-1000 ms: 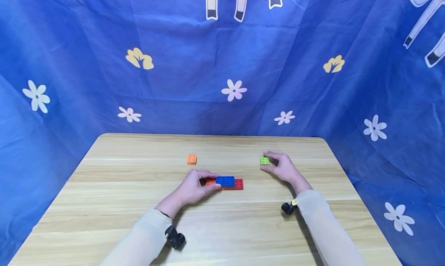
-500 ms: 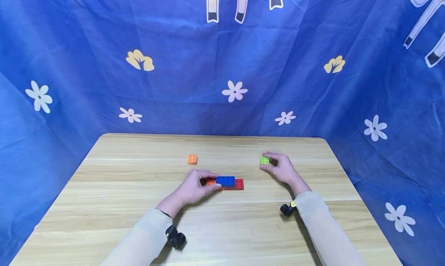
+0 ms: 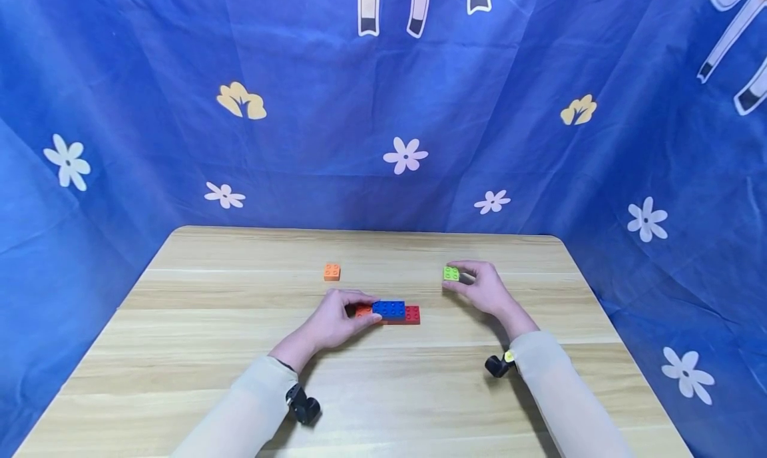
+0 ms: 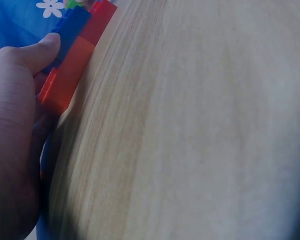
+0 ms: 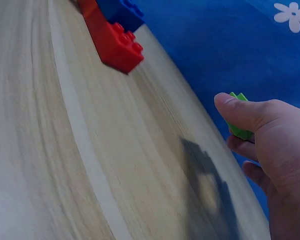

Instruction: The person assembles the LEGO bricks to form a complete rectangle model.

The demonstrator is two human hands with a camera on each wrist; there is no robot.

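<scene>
My left hand (image 3: 339, 319) pinches the blue brick (image 3: 389, 309) between thumb and fingers. That brick sits across the top of an orange-red brick (image 4: 72, 75) and a red brick (image 3: 412, 314), which lie end to end on the table. At the right, my right hand (image 3: 488, 289) pinches a small lime-green brick (image 3: 451, 273) by its sides. In the right wrist view this green brick (image 5: 240, 120) is raised off the table, and the hand's shadow falls on the wood below it.
A small orange brick (image 3: 332, 272) lies on the wooden table (image 3: 383, 391), behind the left hand. Blue cloth (image 3: 311, 132) with white flowers hangs along the table's back and sides. Each wrist wears a small black camera (image 3: 307, 408).
My right hand has lifted the green brick from the table and moved it slightly left. The left hand and the joined bricks stay in place.
</scene>
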